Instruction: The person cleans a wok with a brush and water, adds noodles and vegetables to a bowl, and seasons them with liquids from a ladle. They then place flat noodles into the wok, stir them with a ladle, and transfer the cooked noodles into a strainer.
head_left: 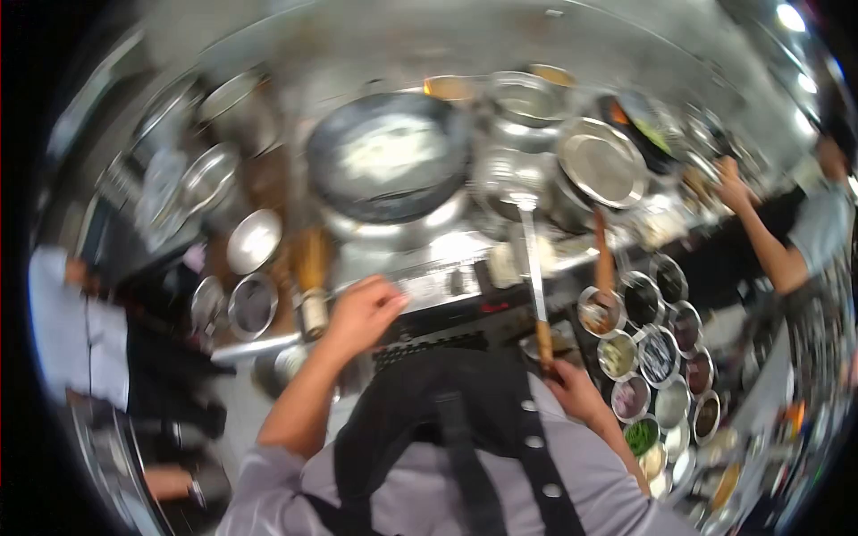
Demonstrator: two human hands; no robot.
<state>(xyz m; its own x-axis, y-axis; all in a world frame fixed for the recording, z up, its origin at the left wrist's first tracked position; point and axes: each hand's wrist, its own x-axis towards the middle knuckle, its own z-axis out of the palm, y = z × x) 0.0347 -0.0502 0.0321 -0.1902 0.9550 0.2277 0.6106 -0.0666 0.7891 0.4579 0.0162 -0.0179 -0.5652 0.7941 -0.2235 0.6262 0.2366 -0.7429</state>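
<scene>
My right hand (572, 390) is closed round the wooden handle of a long metal cooking utensil (536, 277). Its shaft runs forward over the counter, and its blurred head lies by a shiny round pan beside the wok. My left hand (365, 308) hangs in front of the stove edge with fingers curled in, and nothing shows in it. Ahead of it, a big dark wok (326, 165) sits on the burner, holding a whitish, pale mass (391, 147) spread over its bottom. A bamboo brush (313, 277) with a bound handle is just left of my left hand.
Several small metal tubs of ingredients (660, 355) stand at my right. Pots (237, 107) and bowls (254, 241) fill the left side. A wide metal pan (603, 161) is right of the wok. Co-workers stand at left (94, 330) and right (791, 241), the right one handling another pan.
</scene>
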